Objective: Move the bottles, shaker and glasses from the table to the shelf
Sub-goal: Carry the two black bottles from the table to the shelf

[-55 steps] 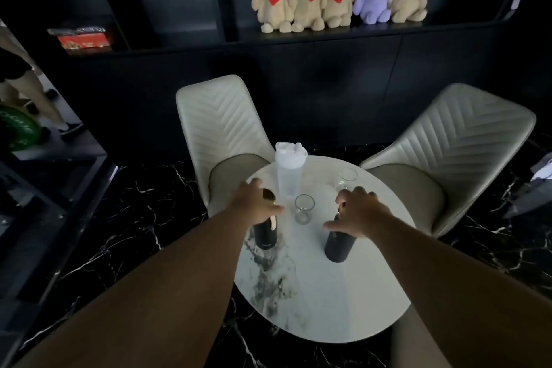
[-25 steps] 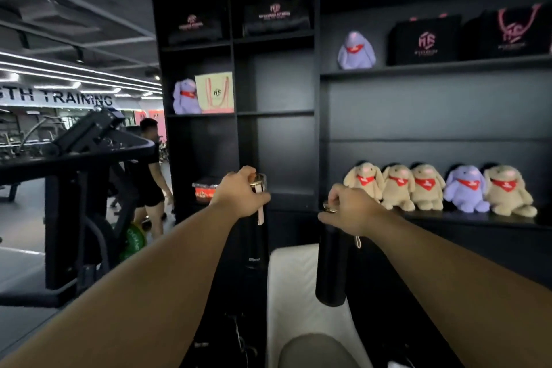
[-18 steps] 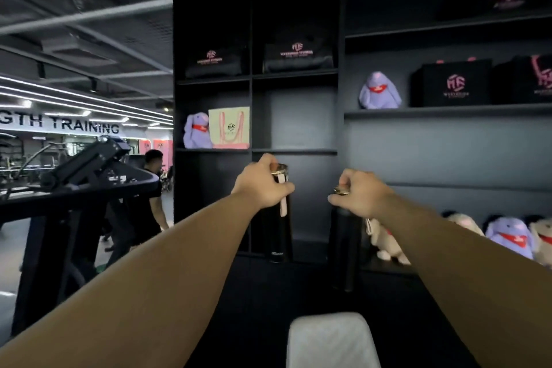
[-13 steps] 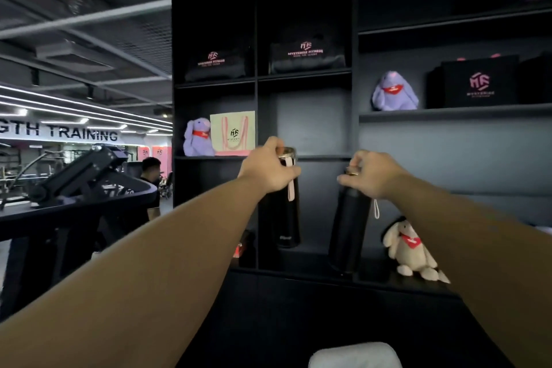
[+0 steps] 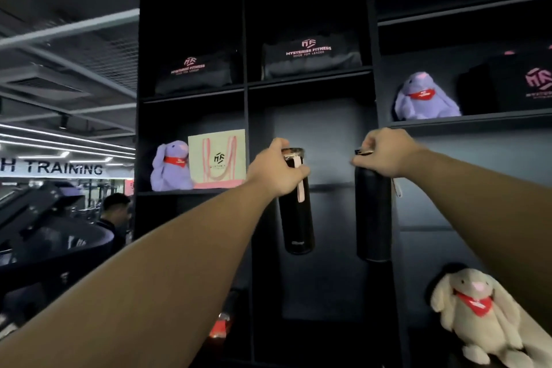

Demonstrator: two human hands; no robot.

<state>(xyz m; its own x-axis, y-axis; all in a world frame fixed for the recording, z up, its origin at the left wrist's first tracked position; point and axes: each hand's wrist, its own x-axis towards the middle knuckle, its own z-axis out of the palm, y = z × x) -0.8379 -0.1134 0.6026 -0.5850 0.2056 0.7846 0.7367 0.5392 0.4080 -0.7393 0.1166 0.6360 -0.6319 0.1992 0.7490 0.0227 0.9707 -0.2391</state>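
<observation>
Bottles, two of them, hang in the air in front of the dark shelf (image 5: 310,84), each gripped at its top by one of the hands. The left bottle (image 5: 297,218) is a smooth, matte black cylinder with a shiny metal rim around the cap and a pale pink strap running down its side; the left hand (image 5: 276,172) is closed around its neck, fingers wrapped over the strap. The right bottle (image 5: 373,218) is the same slim black tube shape, with a thin pinkish loop dangling beside it, and the right hand (image 5: 385,152) is clamped over its cap from above. Both bottles stand upright, long axis vertical, caps up and flat bases down, side by side but apart, held level with the open middle compartment of the shelf and touching no board. The shelf is built of flat black panels forming square cubbies. In the cubby to the left sit a fuzzy purple plush rabbit (image 5: 171,167) with a red scarf and a cream paper bag (image 5: 218,158) with pink handles. Folded dark bags (image 5: 310,57) with pink lettering lie in the cubbies above. Another purple rabbit (image 5: 424,98) sits on a board to the right, and a cream plush rabbit (image 5: 475,308) sits lower right.
</observation>
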